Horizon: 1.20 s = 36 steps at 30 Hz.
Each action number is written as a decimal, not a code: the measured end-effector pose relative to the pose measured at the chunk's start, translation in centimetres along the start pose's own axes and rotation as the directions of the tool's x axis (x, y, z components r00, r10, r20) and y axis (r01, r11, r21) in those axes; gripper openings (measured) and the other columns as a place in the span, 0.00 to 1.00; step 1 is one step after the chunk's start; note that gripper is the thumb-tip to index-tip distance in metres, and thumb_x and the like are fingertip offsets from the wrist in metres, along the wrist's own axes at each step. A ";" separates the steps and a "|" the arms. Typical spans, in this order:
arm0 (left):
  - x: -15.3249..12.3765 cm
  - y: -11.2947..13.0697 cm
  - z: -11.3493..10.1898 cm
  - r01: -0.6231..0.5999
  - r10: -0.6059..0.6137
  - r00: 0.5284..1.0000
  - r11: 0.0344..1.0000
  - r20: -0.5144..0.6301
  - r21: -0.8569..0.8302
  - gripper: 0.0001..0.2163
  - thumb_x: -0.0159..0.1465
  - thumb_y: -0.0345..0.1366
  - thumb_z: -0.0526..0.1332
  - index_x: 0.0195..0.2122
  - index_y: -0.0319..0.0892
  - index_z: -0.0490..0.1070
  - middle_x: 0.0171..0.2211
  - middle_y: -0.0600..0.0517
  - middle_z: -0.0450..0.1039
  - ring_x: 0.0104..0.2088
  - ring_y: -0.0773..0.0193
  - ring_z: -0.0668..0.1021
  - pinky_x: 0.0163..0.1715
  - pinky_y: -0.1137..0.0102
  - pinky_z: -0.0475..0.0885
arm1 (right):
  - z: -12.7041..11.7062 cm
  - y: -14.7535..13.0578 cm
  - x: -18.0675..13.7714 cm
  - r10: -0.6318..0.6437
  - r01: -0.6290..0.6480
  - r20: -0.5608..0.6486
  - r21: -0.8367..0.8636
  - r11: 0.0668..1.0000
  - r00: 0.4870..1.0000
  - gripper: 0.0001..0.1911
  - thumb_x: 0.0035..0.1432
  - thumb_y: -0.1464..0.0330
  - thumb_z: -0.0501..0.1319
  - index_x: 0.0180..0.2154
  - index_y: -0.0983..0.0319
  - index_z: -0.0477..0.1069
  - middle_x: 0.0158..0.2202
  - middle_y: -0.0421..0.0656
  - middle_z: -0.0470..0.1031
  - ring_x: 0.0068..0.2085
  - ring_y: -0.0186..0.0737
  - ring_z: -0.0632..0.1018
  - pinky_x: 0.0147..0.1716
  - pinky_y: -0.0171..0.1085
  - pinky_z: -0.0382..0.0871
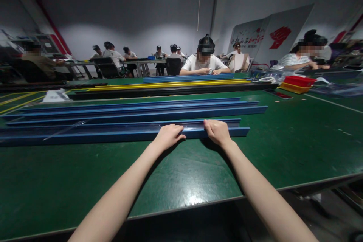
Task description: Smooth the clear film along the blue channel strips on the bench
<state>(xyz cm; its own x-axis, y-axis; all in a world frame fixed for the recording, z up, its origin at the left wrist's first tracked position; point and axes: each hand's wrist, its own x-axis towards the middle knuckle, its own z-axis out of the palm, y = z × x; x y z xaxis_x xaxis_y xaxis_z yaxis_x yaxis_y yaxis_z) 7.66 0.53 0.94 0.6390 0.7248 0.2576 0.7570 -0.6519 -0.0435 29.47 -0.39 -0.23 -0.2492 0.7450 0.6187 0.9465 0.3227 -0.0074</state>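
Observation:
Several long blue channel rails lie side by side across the green table (297, 147). My left hand (168, 136) and my right hand (217, 132) both rest on the nearest blue rail (113, 134), fingers curled over its near edge and gripping it. The two hands are about a hand's width apart, near the rail's right end. A clear film strip (62, 130) lies loosely along the rail to the left.
Further back lie more blue rails (141, 109), then black (170, 91) and yellow rails (170, 84). A red tray (300, 81) on a yellow one stands at the right. A person sits opposite (204, 64); others sit at tables behind and to both sides.

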 end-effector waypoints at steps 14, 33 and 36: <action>0.0 -0.1 0.1 0.009 -0.010 1.000 0.998 -0.011 -0.061 0.10 0.60 0.44 0.56 0.36 0.43 0.66 0.37 0.50 0.74 0.39 0.60 0.75 0.35 0.71 0.66 | -0.5 -1.1 0.4 -0.146 0.134 0.247 0.068 0.989 0.958 0.21 0.64 0.63 0.41 0.33 0.61 0.71 0.34 0.44 0.76 0.36 0.35 0.73 0.33 0.32 0.57; 0.0 0.3 -0.4 0.146 -0.146 0.989 0.987 0.001 -0.061 0.13 0.57 0.47 0.58 0.33 0.42 0.63 0.33 0.49 0.74 0.34 0.58 0.76 0.29 0.71 0.65 | -1.7 -1.2 0.1 -0.174 0.136 0.211 0.183 0.974 0.962 0.12 0.55 0.59 0.54 0.33 0.61 0.67 0.34 0.43 0.73 0.35 0.36 0.72 0.33 0.32 0.58; 0.0 0.3 -0.5 0.144 -0.145 0.989 0.988 -0.007 -0.060 0.13 0.57 0.47 0.58 0.32 0.42 0.64 0.33 0.49 0.74 0.34 0.57 0.76 0.29 0.71 0.65 | -1.4 -1.1 0.0 -0.168 0.126 0.218 0.192 0.973 0.961 0.11 0.55 0.62 0.55 0.36 0.62 0.67 0.34 0.44 0.73 0.36 0.37 0.72 0.34 0.32 0.58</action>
<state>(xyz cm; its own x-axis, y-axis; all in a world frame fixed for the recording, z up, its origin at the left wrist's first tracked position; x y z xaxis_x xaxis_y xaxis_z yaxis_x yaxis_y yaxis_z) 7.82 0.21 1.38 0.5218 0.8100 0.2676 0.8315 -0.5530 0.0524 28.68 -1.56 0.93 -0.4429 0.7897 0.4246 0.8504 0.5200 -0.0800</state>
